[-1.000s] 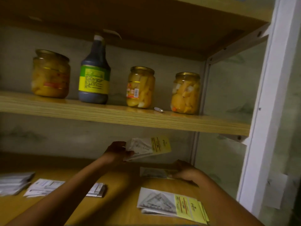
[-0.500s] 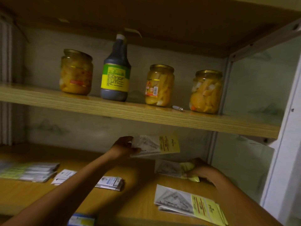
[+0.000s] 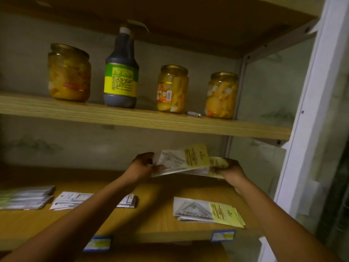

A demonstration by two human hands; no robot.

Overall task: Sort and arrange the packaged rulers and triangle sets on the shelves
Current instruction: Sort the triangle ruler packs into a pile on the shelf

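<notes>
Between the fingers of both hands, raised clear of the lower shelf [image 3: 154, 220] toward its back right corner, a thin sheaf of packaged triangle sets [image 3: 181, 161] is held fanned, its yellow header cards turned to the right. The left hand [image 3: 142, 166] pinches the clear left end of the sheaf, thumb on the face and fingers curled behind; the right hand [image 3: 229, 168] grips the yellow right end, where a second packet [image 3: 217, 163] lies partly under the first. Below and nearer than the right fingers, a finished stack of triangle sets [image 3: 205, 209] rests flat near the shelf's front edge. Well to the left of the left fingers, partly hidden by the forearm, lie white-carded ruler packets [image 3: 71, 200] and, farther left, a taller pile of packets [image 3: 26, 197]. Above the fingers, the upper shelf [image 3: 143, 120] carries three jars of preserved fruit [image 3: 172, 88] and a dark sauce bottle [image 3: 120, 72]. The risks are judged as follows: the slick sleeves may slide past one another, because each end is held only by a pinch, and a packet could drop behind the shelf; the sheaf may land askew on the stack and push it over the front edge; dim light may hide a mis-sorted packet.
</notes>
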